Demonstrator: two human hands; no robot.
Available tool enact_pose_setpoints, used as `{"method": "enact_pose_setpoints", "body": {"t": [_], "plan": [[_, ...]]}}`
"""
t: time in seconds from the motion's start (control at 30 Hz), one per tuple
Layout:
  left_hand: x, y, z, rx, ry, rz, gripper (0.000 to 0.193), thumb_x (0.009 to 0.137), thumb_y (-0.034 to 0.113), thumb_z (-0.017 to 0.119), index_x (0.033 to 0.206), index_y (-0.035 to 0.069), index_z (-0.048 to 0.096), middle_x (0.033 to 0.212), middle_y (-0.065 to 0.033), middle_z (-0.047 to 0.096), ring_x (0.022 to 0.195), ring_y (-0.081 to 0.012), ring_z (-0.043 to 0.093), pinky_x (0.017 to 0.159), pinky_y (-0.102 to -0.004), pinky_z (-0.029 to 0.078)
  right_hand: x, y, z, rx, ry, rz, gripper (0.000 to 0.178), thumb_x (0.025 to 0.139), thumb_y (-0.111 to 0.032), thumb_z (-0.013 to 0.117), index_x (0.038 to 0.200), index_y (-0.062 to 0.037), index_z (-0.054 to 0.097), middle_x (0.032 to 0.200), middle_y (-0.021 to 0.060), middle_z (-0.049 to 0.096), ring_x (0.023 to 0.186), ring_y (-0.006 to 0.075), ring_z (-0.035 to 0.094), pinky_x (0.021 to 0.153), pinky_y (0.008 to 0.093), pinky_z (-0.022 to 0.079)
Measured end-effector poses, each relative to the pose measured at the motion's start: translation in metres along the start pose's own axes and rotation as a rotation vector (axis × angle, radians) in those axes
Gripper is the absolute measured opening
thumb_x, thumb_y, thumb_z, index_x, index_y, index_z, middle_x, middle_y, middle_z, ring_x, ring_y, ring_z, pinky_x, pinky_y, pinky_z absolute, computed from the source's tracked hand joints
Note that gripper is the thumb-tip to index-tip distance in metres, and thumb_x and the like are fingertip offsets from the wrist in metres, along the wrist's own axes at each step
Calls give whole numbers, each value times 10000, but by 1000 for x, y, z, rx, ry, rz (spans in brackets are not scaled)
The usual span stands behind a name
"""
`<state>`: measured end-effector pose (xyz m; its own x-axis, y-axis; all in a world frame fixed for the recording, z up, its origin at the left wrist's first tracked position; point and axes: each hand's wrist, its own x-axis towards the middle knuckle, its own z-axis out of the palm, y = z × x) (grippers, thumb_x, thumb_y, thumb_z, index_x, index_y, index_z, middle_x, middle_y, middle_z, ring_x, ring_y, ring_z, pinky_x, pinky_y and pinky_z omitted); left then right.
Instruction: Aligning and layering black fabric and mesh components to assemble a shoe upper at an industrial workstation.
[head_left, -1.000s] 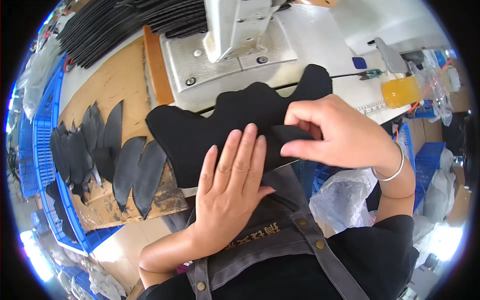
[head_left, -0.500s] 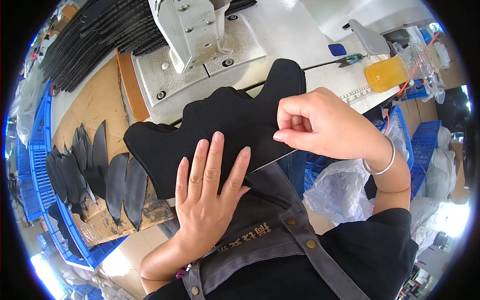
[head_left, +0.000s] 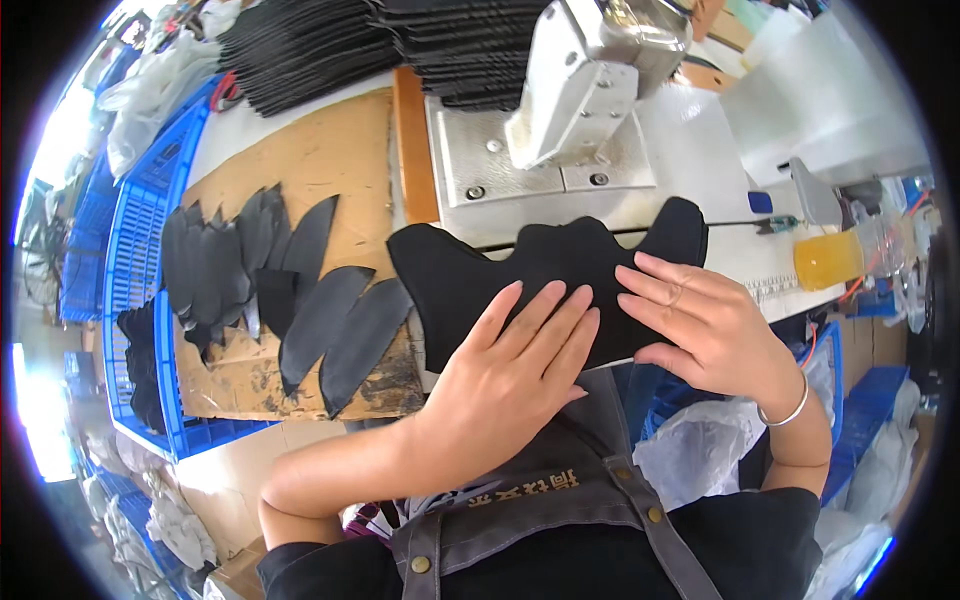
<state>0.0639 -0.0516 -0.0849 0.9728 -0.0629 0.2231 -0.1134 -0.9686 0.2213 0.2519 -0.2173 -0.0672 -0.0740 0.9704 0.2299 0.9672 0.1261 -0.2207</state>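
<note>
A black ribbed fabric piece [head_left: 460, 300] with a wavy far edge lies at the near edge of the white machine table, just in front of the sewing machine [head_left: 590, 100]. It appears to have more than one layer. My left hand [head_left: 520, 355] rests on its middle, palm down with the fingers stretched out. On the right part lies my right hand [head_left: 705, 320], its fingers extended and the thumb apart near the close edge. Neither hand grips anything. Left of the fabric, several black leaf-shaped pieces [head_left: 365, 345] are spread on a worn brown board [head_left: 350, 140].
Stacks of black pieces [head_left: 310, 50] stand at the back left. A blue plastic basket [head_left: 135, 270] flanks the board. To the right are a ruler strip [head_left: 770, 286], thread snips [head_left: 778, 225] and a cup of yellow liquid [head_left: 828, 262]. A clear plastic bag [head_left: 690, 450] hangs below.
My right hand has gone from a closed pinch at the fabric's right edge to flat, stretched fingers on it. My view has shifted, so the scene sits further right and lower.
</note>
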Motion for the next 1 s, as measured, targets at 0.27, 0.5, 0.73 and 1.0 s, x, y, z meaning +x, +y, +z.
{"method": "enact_pose_setpoints", "body": {"t": [0.27,0.5,0.73,1.0], "plan": [[3,-17,-35,277,178,96,420,801,130,628,1183,-42,601,1230,-141,618,1105,-286,614,966,-390,461,18,-5,-22,-376,332,-287,305,796,-256,717,884,30,655,1010,193,682,914,282,686,751,336,566],[-19,-65,-146,614,626,-400,356,811,-10,543,1142,53,658,1089,-140,683,964,-259,677,829,-348,524,14,-2,-27,-98,518,-118,351,823,-188,681,1091,31,619,1085,207,675,964,348,673,794,373,560],[117,-138,-141,523,586,-234,238,853,44,441,995,27,631,968,-221,653,953,-385,628,832,-469,495,25,-1,3,-17,477,-151,346,650,23,682,994,22,639,1059,156,677,924,324,670,756,362,577],[114,-166,-83,348,750,295,249,882,197,619,1085,52,629,1013,-129,650,978,-301,614,889,-404,460,30,-11,19,39,347,-159,323,627,-2,710,946,14,658,1037,136,677,947,307,661,752,364,578]]}}
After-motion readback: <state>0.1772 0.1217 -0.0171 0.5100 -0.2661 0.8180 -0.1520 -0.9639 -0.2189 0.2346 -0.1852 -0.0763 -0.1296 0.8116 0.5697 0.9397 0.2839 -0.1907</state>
